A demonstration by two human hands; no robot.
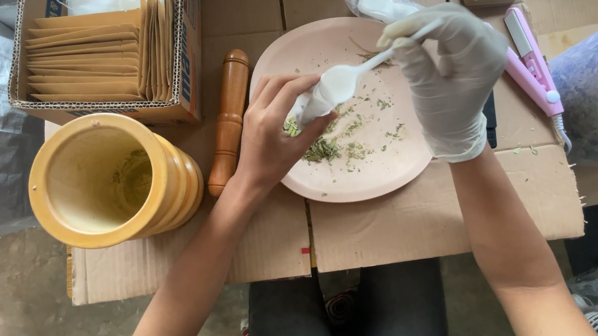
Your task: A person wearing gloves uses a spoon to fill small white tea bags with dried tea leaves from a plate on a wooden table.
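Left hand (271, 134), bare, pinches a small white sachet (321, 99) over the pink plate (317, 185), its fingertips hidden behind the sachet; right hand (449, 79), gloved, is closed on a white plastic spoon (384, 56) whose bowl meets the sachet mouth, contents not discernible. The plate carries scattered green dried herb flakes (323, 149); a clear bag (377, 2) at its 1 o'clock is partly hidden by the glove. At 9 o'clock lie a wooden pestle (229, 119) and a yellow wooden mortar (112, 177) holding green residue; at 10 o'clock a cardboard box (185, 60) of brown envelopes (89, 61); at 3 o'clock a pink sealer (531, 60), cable cut off.
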